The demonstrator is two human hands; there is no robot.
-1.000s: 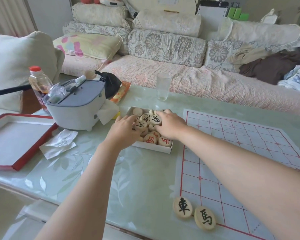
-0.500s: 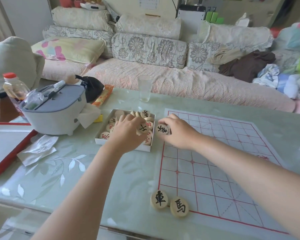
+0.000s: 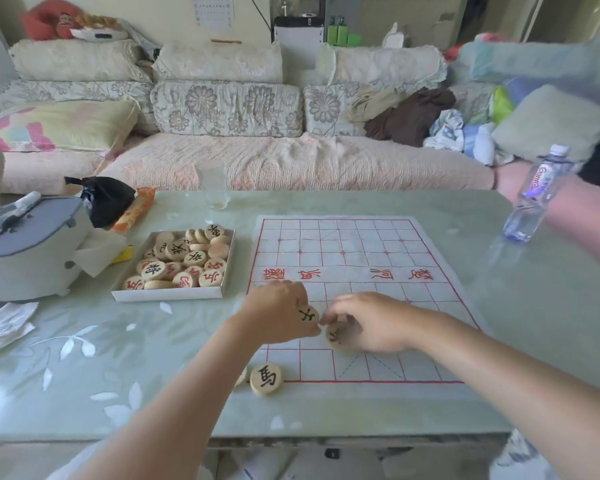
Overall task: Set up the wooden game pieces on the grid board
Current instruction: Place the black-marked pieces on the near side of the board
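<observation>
The white box (image 3: 167, 294) of wooden discs is sitting at ten o'clock from the hands, with most of its pieces not yet dealt out. The left hand (image 3: 274, 317) is curling its fingers round a black-marked disc (image 3: 308, 315), holding it over the near-left rows of the grid board (image 3: 361, 258). At six o'clock from that hand the horse disc (image 3: 265, 378) is lying by the board's near-left corner. The right hand (image 3: 374, 323), fingertips meeting the left's, is pinching a second disc (image 3: 338, 336) low over the grid; whether it is touching the sheet I cannot tell. This is looking like the placing step, early in the set-up. Next, each held disc needs lowering onto its own line crossing near the front rank, then releasing without nudging its neighbour. At two o'clock a water bottle (image 3: 534, 195) is tilting beside another person's arm (image 3: 586, 216).
</observation>
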